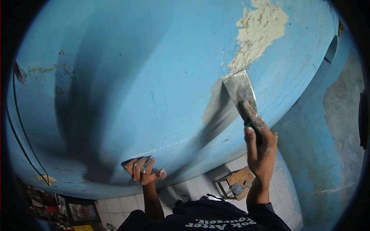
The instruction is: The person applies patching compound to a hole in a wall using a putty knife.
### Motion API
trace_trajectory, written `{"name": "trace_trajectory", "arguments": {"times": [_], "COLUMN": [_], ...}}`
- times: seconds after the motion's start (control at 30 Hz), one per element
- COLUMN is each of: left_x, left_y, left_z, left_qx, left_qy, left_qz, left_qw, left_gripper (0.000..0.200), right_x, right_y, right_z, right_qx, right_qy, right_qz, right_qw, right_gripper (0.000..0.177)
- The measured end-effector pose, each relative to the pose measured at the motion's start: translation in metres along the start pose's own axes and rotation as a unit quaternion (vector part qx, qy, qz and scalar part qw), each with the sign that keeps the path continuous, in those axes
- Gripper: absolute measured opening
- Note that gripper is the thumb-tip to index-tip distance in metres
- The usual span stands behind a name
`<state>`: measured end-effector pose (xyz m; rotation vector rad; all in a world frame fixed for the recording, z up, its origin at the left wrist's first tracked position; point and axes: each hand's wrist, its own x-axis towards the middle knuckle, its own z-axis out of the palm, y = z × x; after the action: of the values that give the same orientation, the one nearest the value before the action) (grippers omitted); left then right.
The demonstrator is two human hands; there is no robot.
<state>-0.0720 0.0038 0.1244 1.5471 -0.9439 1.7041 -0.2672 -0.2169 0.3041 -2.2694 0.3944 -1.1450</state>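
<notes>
My right hand (263, 144) grips the dark handle of a wide metal putty knife (242, 85), index finger stretched along it toward the blade. The blade lies against the light blue wall (165, 77), its edge at the lower end of a rough cream putty patch (262, 30). Beneath and left of the blade is a bare grey patch (211, 102), partly in shadow. Low on the wall, my left hand (144, 170) rests with bent fingers spread and thumb apart, nothing visible in it. Whitish smears mark both hands. White handwriting (165, 147) runs beside the left hand.
A small wooden stool (235, 181) with a grey lump on it stands on the white tiled floor (123, 204). Dark cables (23, 134) hang at the left. Assorted items and a dark-framed box (81, 211) sit at lower left. Another blue wall (312, 146) with peeled areas is at right.
</notes>
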Motion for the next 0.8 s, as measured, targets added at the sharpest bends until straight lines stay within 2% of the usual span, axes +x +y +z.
{"name": "trace_trajectory", "arguments": {"times": [0.13, 0.2, 0.33, 0.4, 0.47, 0.63, 0.8], "left_x": [0.0, 0.001, 0.004, -0.004, -0.008, -0.002, 0.01], "left_y": [0.001, -0.001, -0.001, -0.001, 0.0, 0.0, -0.001], "left_z": [0.001, 0.003, 0.001, -0.001, -0.002, 0.001, -0.001], "left_qx": [-0.001, -0.012, -0.026, -0.037, -0.061, -0.07, -0.068], "left_qy": [0.01, 0.01, 0.011, 0.002, -0.02, -0.003, -0.011], "left_qz": [-0.015, -0.011, -0.003, -0.029, -0.049, -0.043, -0.022], "left_qw": [1.0, 1.0, 1.0, 0.999, 0.997, 0.997, 0.997], "left_gripper": [0.042, 0.044, 0.047, 0.045, 0.042, 0.04, 0.034], "right_x": [0.008, 0.023, 0.022, 0.026, 0.031, 0.026, 0.026], "right_y": [0.001, -0.007, 0.005, 0.005, -0.011, -0.003, -0.01], "right_z": [-0.009, -0.013, -0.025, -0.03, -0.036, -0.035, -0.036], "right_qx": [-0.032, -0.069, -0.14, -0.191, -0.198, -0.195, -0.196], "right_qy": [-0.01, -0.01, 0.0, 0.017, -0.013, -0.001, -0.008], "right_qz": [0.004, -0.047, -0.079, -0.087, -0.053, -0.089, -0.067], "right_qw": [0.999, 0.996, 0.987, 0.978, 0.979, 0.977, 0.978], "right_gripper": [0.034, 0.035, 0.042, 0.048, 0.049, 0.045, 0.039]}}
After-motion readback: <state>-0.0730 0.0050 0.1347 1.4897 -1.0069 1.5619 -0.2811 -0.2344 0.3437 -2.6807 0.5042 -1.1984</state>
